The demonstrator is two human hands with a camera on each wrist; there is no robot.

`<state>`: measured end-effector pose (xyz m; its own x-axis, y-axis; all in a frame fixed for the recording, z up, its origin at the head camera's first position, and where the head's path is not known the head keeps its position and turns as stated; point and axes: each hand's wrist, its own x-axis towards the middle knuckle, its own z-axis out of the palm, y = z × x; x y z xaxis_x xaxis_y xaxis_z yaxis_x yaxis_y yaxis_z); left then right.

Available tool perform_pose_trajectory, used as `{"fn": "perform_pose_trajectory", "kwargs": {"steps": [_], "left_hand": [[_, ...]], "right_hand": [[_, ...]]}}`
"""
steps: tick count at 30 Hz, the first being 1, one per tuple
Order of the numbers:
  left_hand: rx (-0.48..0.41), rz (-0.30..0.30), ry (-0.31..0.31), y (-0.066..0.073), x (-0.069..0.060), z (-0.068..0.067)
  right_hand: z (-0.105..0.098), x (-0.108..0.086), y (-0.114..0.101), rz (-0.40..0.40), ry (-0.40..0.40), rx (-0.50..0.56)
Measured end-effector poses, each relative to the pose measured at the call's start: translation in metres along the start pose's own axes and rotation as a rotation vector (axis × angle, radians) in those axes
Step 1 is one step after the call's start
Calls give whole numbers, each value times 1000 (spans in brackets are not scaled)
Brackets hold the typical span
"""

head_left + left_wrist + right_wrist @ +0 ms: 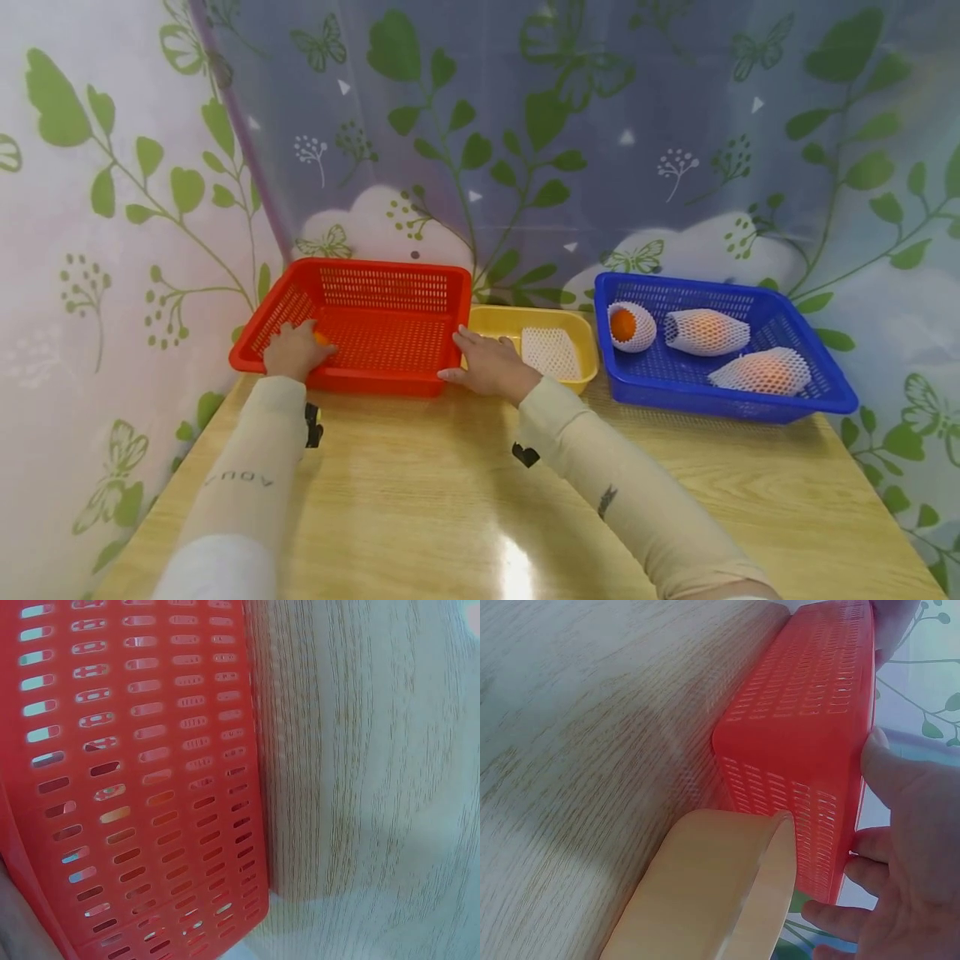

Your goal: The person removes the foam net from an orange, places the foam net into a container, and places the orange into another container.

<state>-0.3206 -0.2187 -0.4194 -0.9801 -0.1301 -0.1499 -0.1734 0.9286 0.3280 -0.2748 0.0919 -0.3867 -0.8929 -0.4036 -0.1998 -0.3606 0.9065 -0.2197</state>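
One orange item (321,338), mostly hidden, is showing between the fingers and thumb of a person's left hand (294,353) inside the front left part of a red basket (386,337). Whether those fingers are gripping it I cannot tell; from the left wrist, only a patch of orange is glowing through the basket's slots. The right hand (491,367) is resting against the basket's right end, its thumb touching the rim near the front corner, its loose fingers spreading along the end and holding nothing up.

Just beside the red basket, a small yellow tray (517,322) is sitting partly behind the right hand, with a white foam net (551,353) lying flat in it. Further right, a blue basket (697,402) is carrying three net-wrapped pieces: a round orange one (632,327) at the left, and two longer, peach-toned ones (708,332) (765,372). Everything is standing on a wooden bench (442,492), and a leaf-patterned curtain (465,125) is hanging behind.
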Motion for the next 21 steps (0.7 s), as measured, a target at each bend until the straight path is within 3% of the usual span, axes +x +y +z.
{"fn": "perform_pose_trajectory", "kwargs": {"steps": [16,21], "left_hand": [[-25,-1,45,0,3,2],[-92,33,121,1,2,1]], "right_hand": [[1,4,3,13,-4,37],[1,5,4,4,3,16]]}}
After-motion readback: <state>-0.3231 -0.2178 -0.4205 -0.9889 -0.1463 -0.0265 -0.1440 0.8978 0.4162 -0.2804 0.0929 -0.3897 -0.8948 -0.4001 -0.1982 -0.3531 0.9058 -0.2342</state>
